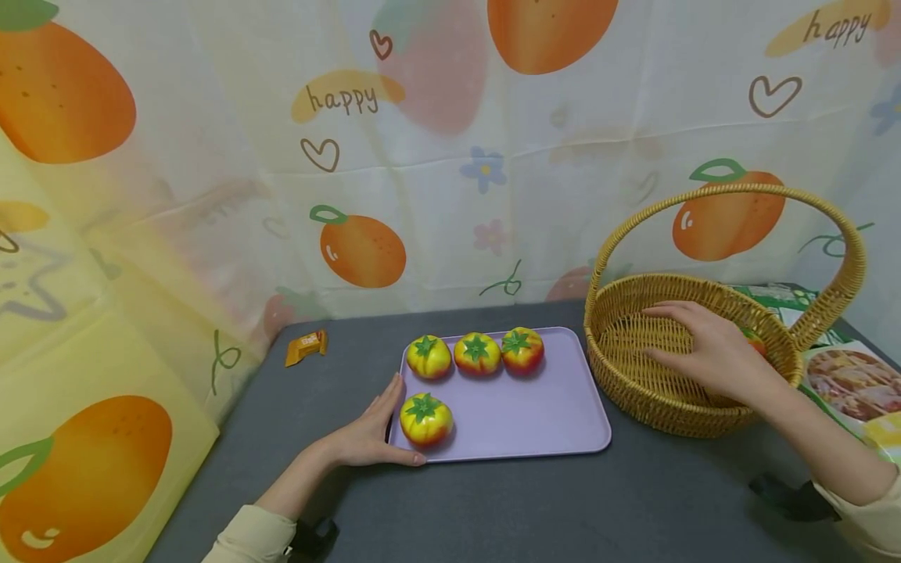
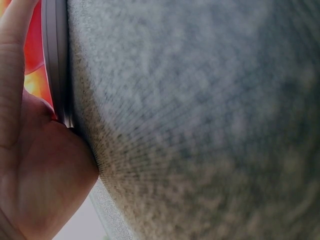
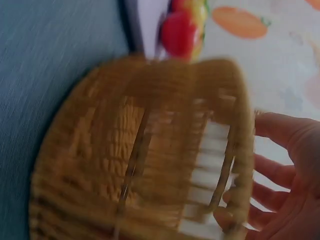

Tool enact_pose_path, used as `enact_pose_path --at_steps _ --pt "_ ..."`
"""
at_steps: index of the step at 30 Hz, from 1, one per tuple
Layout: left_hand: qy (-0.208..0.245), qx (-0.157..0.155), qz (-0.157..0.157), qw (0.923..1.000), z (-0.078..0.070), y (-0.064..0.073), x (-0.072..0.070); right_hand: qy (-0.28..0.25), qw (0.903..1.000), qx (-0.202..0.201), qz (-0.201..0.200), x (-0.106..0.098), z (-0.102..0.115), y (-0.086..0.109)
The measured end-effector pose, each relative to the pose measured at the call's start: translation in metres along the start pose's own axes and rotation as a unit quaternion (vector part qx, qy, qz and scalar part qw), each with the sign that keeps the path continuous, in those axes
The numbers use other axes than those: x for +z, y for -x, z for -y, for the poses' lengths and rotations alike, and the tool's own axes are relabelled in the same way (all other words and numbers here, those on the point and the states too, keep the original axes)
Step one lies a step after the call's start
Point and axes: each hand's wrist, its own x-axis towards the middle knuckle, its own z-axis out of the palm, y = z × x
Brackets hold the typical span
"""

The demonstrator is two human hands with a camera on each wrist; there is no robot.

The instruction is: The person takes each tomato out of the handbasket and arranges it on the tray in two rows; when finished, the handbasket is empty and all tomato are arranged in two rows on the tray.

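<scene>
- Bracing the corner of the lilac tray (image 1: 542, 410), apparently for steadiness, the spread left hand (image 1: 367, 432) grips nothing; four fruits (image 1: 426, 422) sit to its right.
- Fingers loosely parted, the empty right hand (image 1: 714, 356) hovers over the basket (image 1: 655, 408), another fruit (image 1: 756, 342) partly hidden beside it.

Tray (image 1: 535, 422) mid-dial on the tabletop (image 1: 521, 508), and there's three fruits (image 1: 477, 356) along its far side, ten o'clock to just past twelve! Fourth fruit (image 1: 426, 422) at eight. Sweet (image 1: 306, 348) out between nine and ten; basket (image 1: 669, 418) at three, one fruit (image 1: 756, 344) inside, packaging (image 1: 855, 379) just beyond; curtain (image 1: 443, 188) behind, twelve!
</scene>
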Motion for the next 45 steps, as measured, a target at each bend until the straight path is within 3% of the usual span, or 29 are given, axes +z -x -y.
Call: enact_pose_path --at_steps 8,18,30,45 --pt "0.003 0.007 0.0 1.0 0.0 0.001 0.0 0.05 0.9969 0.043 0.043 -0.013 -0.039 0.0" --pt "-0.001 0.008 0.0 1.0 0.002 0.0 0.0 0.061 0.9885 0.086 0.108 -0.021 -0.067 -0.003" --pt "-0.002 0.003 -0.003 1.0 0.003 0.0 0.001 0.083 0.9764 0.11 0.166 -0.022 -0.083 -0.004" --pt "-0.005 0.009 -0.002 0.9999 0.004 0.001 0.0 0.077 0.9699 0.123 0.196 -0.023 -0.089 -0.007"
